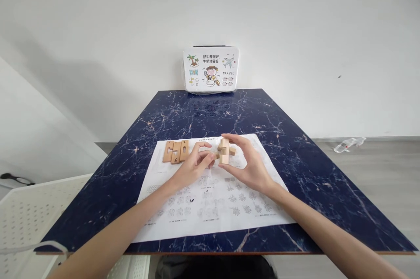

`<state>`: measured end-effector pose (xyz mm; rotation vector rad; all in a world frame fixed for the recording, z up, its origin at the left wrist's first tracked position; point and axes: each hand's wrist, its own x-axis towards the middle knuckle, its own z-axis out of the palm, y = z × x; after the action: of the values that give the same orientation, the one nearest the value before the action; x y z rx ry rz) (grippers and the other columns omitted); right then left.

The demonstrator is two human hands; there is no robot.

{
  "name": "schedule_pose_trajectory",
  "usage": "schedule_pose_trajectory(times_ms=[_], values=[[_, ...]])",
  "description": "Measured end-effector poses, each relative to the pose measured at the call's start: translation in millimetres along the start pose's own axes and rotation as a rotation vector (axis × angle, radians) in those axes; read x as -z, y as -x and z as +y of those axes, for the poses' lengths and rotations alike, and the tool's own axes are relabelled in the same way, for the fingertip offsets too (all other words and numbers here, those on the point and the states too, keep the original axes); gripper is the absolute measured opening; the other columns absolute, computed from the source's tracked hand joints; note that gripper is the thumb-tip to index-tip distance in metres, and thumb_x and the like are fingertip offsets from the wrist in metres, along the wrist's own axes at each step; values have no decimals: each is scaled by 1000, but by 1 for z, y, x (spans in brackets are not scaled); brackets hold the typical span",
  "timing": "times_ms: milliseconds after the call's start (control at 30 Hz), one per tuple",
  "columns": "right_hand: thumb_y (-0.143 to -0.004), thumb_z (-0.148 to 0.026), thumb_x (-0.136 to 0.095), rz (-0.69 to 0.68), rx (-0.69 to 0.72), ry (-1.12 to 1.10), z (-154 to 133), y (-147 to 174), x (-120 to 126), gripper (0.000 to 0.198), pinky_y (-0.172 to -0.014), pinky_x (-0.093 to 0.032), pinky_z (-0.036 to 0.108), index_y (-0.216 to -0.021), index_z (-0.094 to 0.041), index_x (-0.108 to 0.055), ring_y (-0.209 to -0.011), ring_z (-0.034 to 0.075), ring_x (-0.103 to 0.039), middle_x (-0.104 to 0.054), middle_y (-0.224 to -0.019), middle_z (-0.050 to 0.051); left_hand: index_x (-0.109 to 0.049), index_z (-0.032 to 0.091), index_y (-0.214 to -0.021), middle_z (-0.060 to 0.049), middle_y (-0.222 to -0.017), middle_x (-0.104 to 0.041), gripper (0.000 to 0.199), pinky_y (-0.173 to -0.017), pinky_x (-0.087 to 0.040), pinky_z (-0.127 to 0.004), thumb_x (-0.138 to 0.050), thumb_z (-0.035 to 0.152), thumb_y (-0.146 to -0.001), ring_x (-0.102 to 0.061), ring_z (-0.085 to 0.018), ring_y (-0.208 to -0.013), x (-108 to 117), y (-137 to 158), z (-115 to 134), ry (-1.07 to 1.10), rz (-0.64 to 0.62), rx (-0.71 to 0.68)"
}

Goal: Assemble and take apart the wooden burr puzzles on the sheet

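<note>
Centrally placed: a wooden block assembly (224, 152) between two bare hands

The assembly, made of pale bars crossing one another, is over the upper part of a printed sheet (210, 224); whether it rests on the paper or is raised slightly cannot be told. The right hand (251, 164) grasps it from the right, thumb at the near end and fingers at the far end of its pale front bar. The left hand (196, 161) pinches a short wooden piece (217, 155) at the assembly's left side between thumb and fingertips; whether that piece is joined to the rest is hidden. Left of this hand, flat wooden pieces (176, 152) lie side by side on the sheet's upper left corner, some with cut-outs and dark marks. Rows of small line diagrams cover the lower sheet. Beneath is a dark blue, marble-patterned table (288, 152). At its far edge, a white case (211, 68) with cartoon prints stands upright near a pale wall (98, 29). To the right, a clear plastic item (349, 143) lies on the floor (377, 174).
</note>
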<state>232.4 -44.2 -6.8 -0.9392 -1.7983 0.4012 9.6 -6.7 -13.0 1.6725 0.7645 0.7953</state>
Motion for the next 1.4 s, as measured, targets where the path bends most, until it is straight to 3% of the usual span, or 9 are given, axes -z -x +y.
schedule_pose_trajectory(times_ms=[133,267,633,800,900,1400], values=[[-93,-35,-78,-38,24,35,1,2,-2,63,-111,-55,59,-148,-33,-46,-131,32,-63,-63,-143,10,-54,22,-130,-1,-84,-63,42,-82,-47,-35,-55,55,-105,-59,-19,-82,-1,-1,9,-1,6,-8],[-95,-32,-75,-48,46,56,1,3,-1,61,-109,-57,59,-148,-33,-45,-131,32,-63,-62,-143,10,-71,19,-106,-3,-82,-64,38,-75,-46,-32,-54,53,-105,-58,-18,-78,1,-3,18,-49,27,-16],[-97,-25,-71,-113,136,117,4,5,-5,65,-108,-56,61,-153,-33,-39,-133,34,-62,-61,-144,13,-71,19,-87,-3,-83,-67,43,-78,-49,-32,-57,57,-102,-59,-18,-78,-3,-2,17,-109,81,23],[-96,-23,-71,-96,139,134,6,6,-6,65,-107,-56,62,-152,-31,-39,-132,35,-62,-62,-144,14,-75,19,-106,-8,-104,-76,37,-95,-54,-39,-61,53,-102,-69,-24,-100,-7,-2,15,27,48,43],[-97,-24,-71,-94,133,142,6,6,-7,64,-106,-57,62,-152,-31,-39,-132,35,-63,-62,-144,13,-76,19,-109,-9,-110,-77,35,-100,-55,-41,-62,50,-103,-72,-24,-103,-9,-2,12,106,54,58],[-97,-26,-73,-109,100,77,2,5,-8,59,-104,-61,57,-148,-32,-44,-130,33,-65,-63,-143,12,-79,20,-110,-9,-110,-79,37,-98,-54,-39,-64,52,-100,-72,-25,-103,-10,0,13,91,80,95]])
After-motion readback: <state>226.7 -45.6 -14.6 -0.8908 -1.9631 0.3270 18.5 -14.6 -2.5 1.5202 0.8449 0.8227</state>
